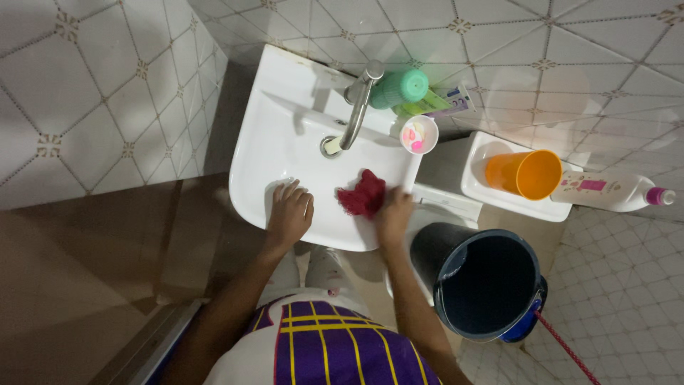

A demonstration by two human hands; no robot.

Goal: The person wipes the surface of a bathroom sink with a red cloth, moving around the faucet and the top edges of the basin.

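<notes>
Red cloth (pixel 363 192) on the sink (pixel 285 135) front rim, right hand (pixel 394 217) bunching it.
Cloth looks soft, limp and light, likely damp, so it should crumple and drag rather than slide clean; best gripped by a pinched bunch at its near edge, where the right hand's fingers already curl on it. It is dark red, fuzzy, wadded into a lump, lying just right of the drain line and below the tap (pixel 356 107). Left hand (pixel 288 214) lies flat and open on the rim, fingers spread, holding nothing, apart from the cloth. Dark bucket (pixel 484 285) stands on the floor just right of the sink; orange cup (pixel 524 173) sits in a white tray (pixel 484 192) beyond it.
</notes>
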